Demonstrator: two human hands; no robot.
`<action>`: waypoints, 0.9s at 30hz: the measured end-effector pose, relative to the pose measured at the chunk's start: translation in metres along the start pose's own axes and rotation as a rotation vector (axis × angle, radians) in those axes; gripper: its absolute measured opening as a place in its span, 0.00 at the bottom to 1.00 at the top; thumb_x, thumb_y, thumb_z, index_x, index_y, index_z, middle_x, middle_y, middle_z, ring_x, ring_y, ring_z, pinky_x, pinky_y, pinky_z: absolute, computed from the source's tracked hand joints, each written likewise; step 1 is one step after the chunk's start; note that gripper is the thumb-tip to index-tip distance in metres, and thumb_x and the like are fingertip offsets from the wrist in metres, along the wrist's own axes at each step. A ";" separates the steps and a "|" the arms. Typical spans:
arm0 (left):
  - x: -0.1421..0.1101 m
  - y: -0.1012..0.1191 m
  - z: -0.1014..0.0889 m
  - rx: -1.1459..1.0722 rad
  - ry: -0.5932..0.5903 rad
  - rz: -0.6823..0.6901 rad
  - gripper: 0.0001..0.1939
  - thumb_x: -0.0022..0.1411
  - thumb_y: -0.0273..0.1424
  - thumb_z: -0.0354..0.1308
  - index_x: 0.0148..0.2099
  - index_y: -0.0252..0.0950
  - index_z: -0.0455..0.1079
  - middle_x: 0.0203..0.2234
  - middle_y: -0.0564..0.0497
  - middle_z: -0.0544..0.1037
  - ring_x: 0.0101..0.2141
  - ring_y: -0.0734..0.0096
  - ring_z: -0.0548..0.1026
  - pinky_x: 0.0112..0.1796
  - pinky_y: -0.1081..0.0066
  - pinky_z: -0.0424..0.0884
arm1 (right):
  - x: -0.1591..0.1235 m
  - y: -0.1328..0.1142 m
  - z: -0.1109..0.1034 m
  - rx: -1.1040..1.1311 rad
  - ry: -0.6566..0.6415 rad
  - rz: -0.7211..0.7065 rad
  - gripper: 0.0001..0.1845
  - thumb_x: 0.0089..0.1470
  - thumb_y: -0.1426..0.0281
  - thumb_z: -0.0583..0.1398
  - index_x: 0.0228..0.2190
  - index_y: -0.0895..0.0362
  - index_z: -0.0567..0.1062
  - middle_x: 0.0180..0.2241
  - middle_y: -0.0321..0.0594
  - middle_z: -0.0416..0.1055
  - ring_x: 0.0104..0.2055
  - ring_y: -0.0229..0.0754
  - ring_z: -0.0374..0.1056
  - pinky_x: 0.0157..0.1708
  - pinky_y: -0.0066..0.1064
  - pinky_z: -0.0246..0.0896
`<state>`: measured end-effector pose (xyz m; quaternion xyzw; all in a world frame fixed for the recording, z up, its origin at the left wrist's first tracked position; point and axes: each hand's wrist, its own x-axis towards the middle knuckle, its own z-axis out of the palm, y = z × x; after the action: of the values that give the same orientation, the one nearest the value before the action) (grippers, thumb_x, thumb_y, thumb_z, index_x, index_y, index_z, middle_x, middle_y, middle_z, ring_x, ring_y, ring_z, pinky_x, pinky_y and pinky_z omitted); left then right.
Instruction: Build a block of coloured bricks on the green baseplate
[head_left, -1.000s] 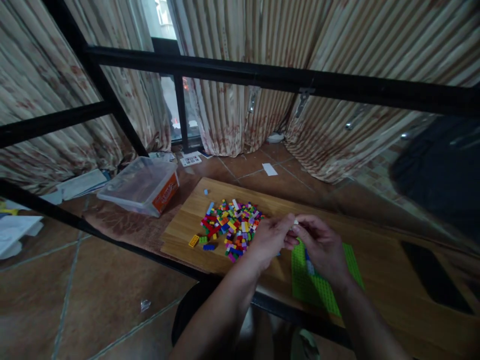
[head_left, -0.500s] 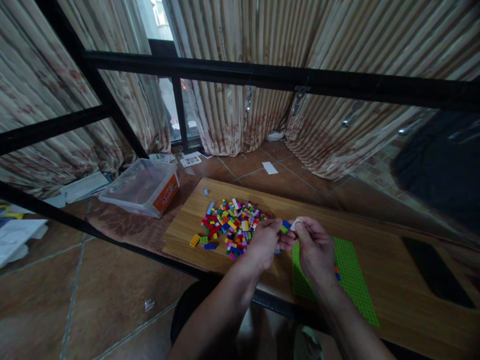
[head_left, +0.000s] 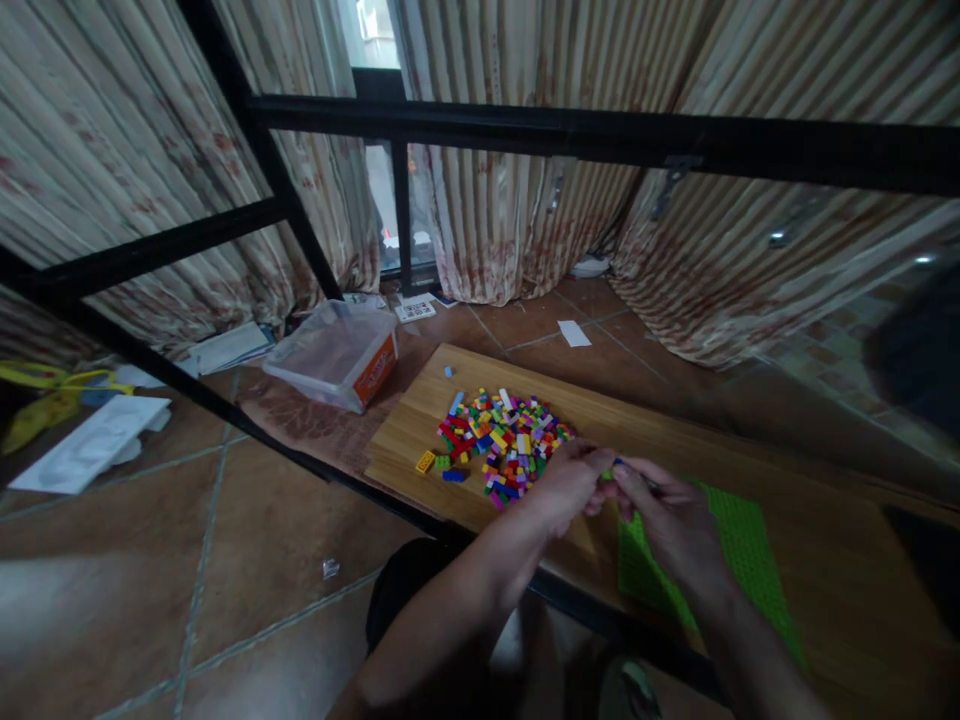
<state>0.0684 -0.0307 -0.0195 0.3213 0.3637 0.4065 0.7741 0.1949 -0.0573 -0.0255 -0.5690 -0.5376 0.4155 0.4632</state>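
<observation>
My left hand (head_left: 571,488) and my right hand (head_left: 667,510) meet above the left edge of a green baseplate (head_left: 742,540). Their fingers are closed around a few small joined toy bricks (head_left: 607,475). Only bits of blue and green show between the fingertips; the rest is covered. Just left of my left hand spreads a heap of mixed-colour toy bricks (head_left: 517,440). My right forearm hides part of the baseplate.
A yellow brick (head_left: 425,461), a green brick (head_left: 442,462) and a blue brick (head_left: 453,476) lie apart on the wooden board (head_left: 405,450). Beyond its left end stands a clear plastic box (head_left: 322,350). A black bar (head_left: 525,128) crosses in front of the curtains.
My view has swung left, so everything sits further right in the picture. The hands have come closer together; the white brick seen at my right fingertips is now hidden.
</observation>
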 end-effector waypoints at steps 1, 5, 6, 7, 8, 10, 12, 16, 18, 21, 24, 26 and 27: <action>0.000 -0.001 0.001 0.001 0.007 -0.022 0.08 0.57 0.35 0.55 0.31 0.36 0.62 0.14 0.59 0.63 0.12 0.84 0.56 0.14 0.81 0.52 | -0.003 0.003 0.000 0.026 0.028 0.014 0.13 0.49 0.57 0.64 0.27 0.55 0.77 0.17 0.31 0.65 0.19 0.33 0.58 0.18 0.26 0.54; -0.001 -0.006 0.006 -0.005 0.043 -0.074 0.07 0.58 0.34 0.54 0.34 0.36 0.62 0.15 0.59 0.64 0.14 0.81 0.60 0.17 0.80 0.60 | -0.010 0.019 -0.001 0.258 0.103 0.101 0.12 0.48 0.59 0.65 0.25 0.54 0.75 0.19 0.32 0.65 0.20 0.34 0.59 0.18 0.26 0.54; -0.001 -0.007 0.007 -0.023 0.020 -0.074 0.06 0.59 0.33 0.53 0.35 0.36 0.62 0.16 0.58 0.65 0.14 0.81 0.62 0.18 0.79 0.62 | -0.010 0.022 -0.002 0.297 0.098 0.123 0.11 0.48 0.59 0.66 0.25 0.54 0.75 0.20 0.33 0.67 0.20 0.35 0.60 0.19 0.27 0.55; -0.002 -0.008 0.007 -0.045 0.004 -0.063 0.06 0.59 0.34 0.53 0.36 0.36 0.62 0.16 0.58 0.66 0.14 0.80 0.63 0.18 0.79 0.63 | -0.009 0.026 -0.002 0.308 0.095 0.136 0.12 0.48 0.59 0.65 0.25 0.53 0.74 0.21 0.34 0.69 0.21 0.36 0.62 0.20 0.28 0.57; -0.001 -0.009 0.008 -0.068 0.002 -0.037 0.07 0.60 0.34 0.53 0.37 0.36 0.62 0.16 0.58 0.66 0.15 0.80 0.63 0.19 0.79 0.64 | -0.007 0.028 -0.001 0.287 0.095 0.140 0.12 0.48 0.58 0.64 0.25 0.54 0.74 0.21 0.34 0.70 0.21 0.37 0.63 0.21 0.29 0.58; 0.000 -0.009 0.007 -0.094 0.047 0.057 0.09 0.59 0.37 0.54 0.37 0.37 0.62 0.16 0.59 0.66 0.15 0.79 0.63 0.18 0.78 0.63 | 0.002 0.033 0.002 0.145 0.106 0.135 0.14 0.48 0.56 0.63 0.23 0.54 0.74 0.20 0.35 0.71 0.21 0.39 0.65 0.21 0.31 0.59; 0.001 -0.005 0.004 -0.086 0.134 0.176 0.12 0.58 0.40 0.56 0.35 0.37 0.62 0.16 0.60 0.64 0.14 0.80 0.61 0.17 0.79 0.61 | 0.012 0.036 0.010 -0.098 0.100 0.096 0.13 0.47 0.58 0.62 0.22 0.54 0.75 0.18 0.35 0.71 0.20 0.40 0.65 0.21 0.31 0.58; 0.000 0.019 -0.010 -0.130 0.272 0.358 0.16 0.57 0.42 0.58 0.28 0.35 0.63 0.16 0.59 0.63 0.15 0.83 0.57 0.17 0.79 0.57 | 0.032 0.038 0.037 -0.527 -0.005 -0.185 0.11 0.50 0.63 0.58 0.25 0.54 0.78 0.24 0.40 0.75 0.26 0.44 0.69 0.27 0.34 0.61; -0.003 0.035 -0.020 -0.201 0.349 0.428 0.17 0.55 0.42 0.61 0.26 0.35 0.61 0.17 0.59 0.63 0.16 0.84 0.57 0.18 0.79 0.56 | 0.039 0.039 0.050 -0.626 -0.019 -0.322 0.11 0.53 0.65 0.57 0.27 0.54 0.78 0.30 0.43 0.77 0.31 0.45 0.71 0.33 0.36 0.64; -0.008 0.057 -0.036 -0.285 0.431 0.479 0.18 0.52 0.42 0.64 0.26 0.36 0.60 0.17 0.60 0.61 0.17 0.83 0.58 0.19 0.79 0.57 | 0.045 0.042 0.059 -0.725 -0.033 -0.413 0.10 0.54 0.67 0.56 0.32 0.53 0.78 0.34 0.42 0.77 0.35 0.45 0.72 0.37 0.37 0.65; -0.012 0.072 -0.051 -0.369 0.513 0.535 0.17 0.50 0.38 0.66 0.27 0.35 0.61 0.17 0.61 0.61 0.18 0.83 0.59 0.20 0.80 0.58 | 0.047 0.043 0.057 -0.767 -0.044 -0.390 0.09 0.53 0.69 0.58 0.36 0.55 0.77 0.36 0.43 0.76 0.37 0.45 0.73 0.39 0.37 0.66; -0.015 0.080 -0.062 -0.421 0.542 0.562 0.17 0.50 0.37 0.66 0.27 0.35 0.61 0.18 0.61 0.62 0.17 0.84 0.60 0.21 0.79 0.59 | 0.047 0.040 0.053 -0.761 -0.071 -0.369 0.10 0.53 0.69 0.59 0.37 0.54 0.77 0.36 0.42 0.76 0.35 0.44 0.73 0.38 0.36 0.66; -0.017 0.084 -0.068 -0.448 0.552 0.573 0.17 0.50 0.37 0.66 0.27 0.35 0.61 0.18 0.61 0.63 0.17 0.84 0.60 0.21 0.79 0.59 | 0.046 0.037 0.051 -0.763 -0.085 -0.366 0.09 0.53 0.69 0.58 0.37 0.54 0.77 0.36 0.42 0.76 0.34 0.43 0.73 0.36 0.35 0.66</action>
<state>-0.0279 0.0072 0.0161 0.1135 0.3560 0.7432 0.5551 0.1569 -0.0067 -0.0717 -0.5774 -0.7635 0.1206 0.2628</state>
